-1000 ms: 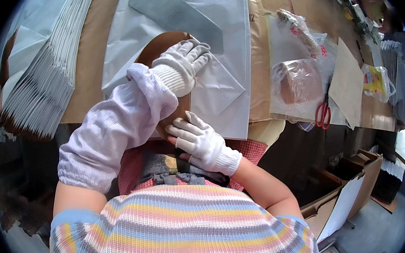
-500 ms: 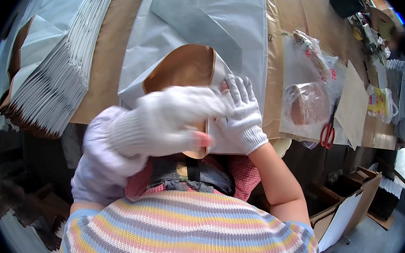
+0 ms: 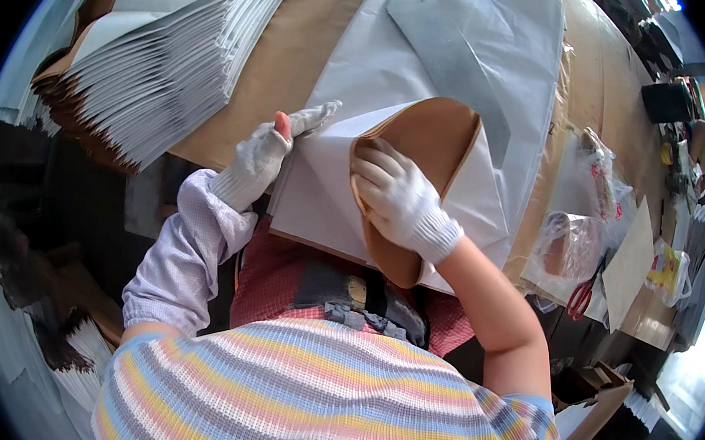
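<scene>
Centrally, the right hand [image 3: 401,195] curled fingers into a white paper bag [image 3: 477,210], grip unclear; beside it, the left hand's [image 3: 268,152] fingers extended.

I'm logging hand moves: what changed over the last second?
The left hand has crossed leftward from the right side of the white bag to its left edge. The right hand has left that side too, moving leftward, fingers now in the brown-lined opening. The grey plate, scissors and fanned stack stayed put.
</scene>
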Action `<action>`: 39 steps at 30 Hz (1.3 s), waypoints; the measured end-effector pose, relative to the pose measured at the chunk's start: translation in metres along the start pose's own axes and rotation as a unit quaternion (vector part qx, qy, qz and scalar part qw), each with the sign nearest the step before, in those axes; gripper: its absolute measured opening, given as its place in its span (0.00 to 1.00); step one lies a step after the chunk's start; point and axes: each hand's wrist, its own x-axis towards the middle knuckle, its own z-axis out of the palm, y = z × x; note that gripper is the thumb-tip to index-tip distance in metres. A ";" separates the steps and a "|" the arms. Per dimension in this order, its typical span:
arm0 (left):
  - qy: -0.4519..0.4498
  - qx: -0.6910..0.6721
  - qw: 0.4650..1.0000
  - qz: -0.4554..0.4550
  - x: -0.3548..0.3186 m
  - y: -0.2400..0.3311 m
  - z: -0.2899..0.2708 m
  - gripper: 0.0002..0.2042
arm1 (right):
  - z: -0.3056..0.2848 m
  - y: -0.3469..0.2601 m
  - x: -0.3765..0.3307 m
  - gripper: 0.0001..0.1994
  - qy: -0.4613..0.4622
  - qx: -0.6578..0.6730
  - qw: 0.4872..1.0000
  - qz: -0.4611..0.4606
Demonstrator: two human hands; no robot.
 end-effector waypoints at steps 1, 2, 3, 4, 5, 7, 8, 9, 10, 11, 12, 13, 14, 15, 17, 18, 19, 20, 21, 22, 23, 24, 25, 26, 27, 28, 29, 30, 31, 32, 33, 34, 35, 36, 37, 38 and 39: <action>0.006 -0.036 0.999 -0.039 -0.005 0.000 -0.002 0.37 | 0.009 0.002 0.020 0.22 -0.011 -0.023 1.000 -0.017; 0.015 -0.079 0.995 -0.051 -0.005 -0.004 -0.003 0.35 | 0.048 0.010 0.026 0.21 -0.125 0.196 0.949 0.212; 0.026 -0.120 0.990 -0.063 -0.006 -0.010 -0.005 0.33 | 0.087 0.018 0.032 0.20 -0.138 0.340 0.808 0.461; 0.043 -0.168 0.983 -0.051 -0.005 -0.026 -0.006 0.31 | 0.104 0.022 0.029 0.20 -0.078 0.359 0.837 0.404; 0.053 -0.155 0.986 -0.025 -0.004 -0.033 -0.008 0.29 | 0.120 0.026 0.024 0.20 -0.020 0.373 0.861 0.345; 0.073 -0.062 0.995 0.035 -0.004 -0.040 -0.013 0.24 | 0.065 0.011 0.032 0.24 -0.070 0.089 0.986 0.124; 0.072 0.011 0.995 0.073 -0.003 -0.039 -0.012 0.22 | 0.061 0.012 0.029 0.26 -0.090 0.064 0.987 0.114; 0.098 0.220 0.967 0.081 -0.005 -0.033 -0.011 0.20 | 0.060 0.013 0.029 0.29 -0.106 0.041 0.988 0.100; 0.101 0.269 0.956 0.067 -0.006 -0.025 -0.007 0.21 | 0.059 0.013 0.029 0.32 -0.122 0.018 0.989 0.086; 0.103 0.319 0.941 0.054 -0.008 -0.017 -0.003 0.21 | 0.051 0.010 0.034 0.31 -0.133 0.059 0.984 0.100; 0.104 0.365 0.924 0.042 -0.009 -0.015 0.000 0.23 | 0.040 0.007 0.039 0.30 -0.147 0.098 0.978 0.116; 0.117 0.368 0.921 0.060 -0.004 -0.019 -0.004 0.17 | 0.035 0.004 0.042 0.29 -0.160 0.137 0.969 0.131; 0.122 0.401 0.906 0.059 -0.002 -0.017 -0.006 0.14 | 0.042 0.005 0.039 0.28 -0.165 0.206 0.950 0.166; 0.128 0.434 0.890 0.058 0.000 -0.014 -0.010 0.11 | 0.054 0.009 0.035 0.27 -0.169 0.272 0.926 0.199; 0.128 0.483 0.863 0.076 -0.006 -0.018 -0.019 0.06 | 0.067 0.013 0.027 0.25 -0.174 0.352 0.890 0.231; 0.104 0.480 0.865 0.106 -0.016 -0.015 -0.025 0.06 | 0.074 0.015 0.022 0.25 -0.171 0.381 0.874 0.250; 0.131 0.392 0.906 0.096 -0.022 -0.029 -0.030 0.07 | 0.086 0.021 0.016 0.24 -0.162 0.405 0.859 0.266; 0.155 0.299 0.938 0.081 -0.029 -0.041 -0.028 0.09 | 0.103 0.026 0.008 0.24 -0.151 0.417 0.852 0.280; 0.161 0.243 0.944 0.155 -0.022 -0.037 -0.020 0.13 | 0.123 0.034 -0.001 0.24 -0.137 0.420 0.849 0.292; 0.168 0.186 0.939 0.237 -0.002 -0.030 -0.008 0.17 | 0.145 0.045 -0.010 0.23 -0.121 0.409 0.855 0.296; 0.171 0.127 0.926 0.311 0.006 -0.026 0.000 0.21 | 0.146 0.039 -0.007 0.23 -0.112 0.397 0.861 0.297; 0.115 0.212 0.926 0.290 0.006 -0.025 0.003 0.25 | 0.147 0.040 -0.003 0.22 -0.107 0.375 0.874 0.289; 0.057 0.294 0.916 0.266 0.005 -0.026 0.007 0.29 | 0.137 0.047 -0.008 0.23 -0.157 0.277 0.914 0.251; 0.000 0.378 0.895 0.237 0.005 -0.029 0.009 0.32 | 0.104 0.037 0.006 0.24 -0.203 0.180 0.941 0.205; 0.018 0.387 0.888 0.248 0.005 -0.029 0.014 0.34 | 0.073 0.025 0.016 0.26 -0.223 0.064 0.959 0.165; 0.019 0.399 0.883 0.247 0.007 -0.029 0.016 0.35 | 0.053 0.015 0.020 0.23 -0.266 -0.035 0.948 0.171; 0.019 0.411 0.879 0.240 0.006 -0.030 0.017 0.35 | 0.035 0.005 0.024 0.23 -0.310 -0.131 0.927 0.168; 0.021 0.423 0.876 0.230 0.002 -0.032 0.018 0.36 | -0.008 0.003 0.034 0.16 -0.282 -0.060 0.936 0.199; 0.024 0.441 0.871 0.217 0.001 -0.035 0.020 0.39 | -0.052 0.001 0.044 0.12 -0.250 0.012 0.941 0.228; 0.025 0.460 0.861 0.214 0.003 -0.035 0.023 0.40 | -0.068 0.004 0.032 0.10 -0.129 0.038 0.949 0.284; 0.023 0.477 0.853 0.211 0.003 -0.034 0.027 0.41 | -0.071 0.011 0.025 0.12 -0.039 0.024 0.935 0.351; 0.022 0.494 0.844 0.208 0.004 -0.034 0.030 0.42 | -0.073 0.018 0.027 0.15 0.004 0.067 0.884 0.463; 0.020 0.498 0.842 0.205 0.004 -0.035 0.033 0.42 | -0.060 0.029 0.022 0.15 0.069 0.063 0.909 0.407; 0.020 0.501 0.841 0.203 0.006 -0.036 0.034 0.43 | -0.044 0.040 0.016 0.16 0.132 0.054 0.927 0.348; 0.022 0.509 0.839 0.194 0.005 -0.037 0.034 0.44 | -0.029 0.050 0.017 0.16 0.134 0.034 0.935 0.328; 0.025 0.521 0.833 0.185 0.006 -0.037 0.037 0.44 | -0.017 0.057 0.021 0.16 0.134 0.012 0.942 0.308; 0.030 0.535 0.825 0.176 0.007 -0.037 0.040 0.45 | -0.010 0.062 0.024 0.16 0.135 -0.010 0.948 0.287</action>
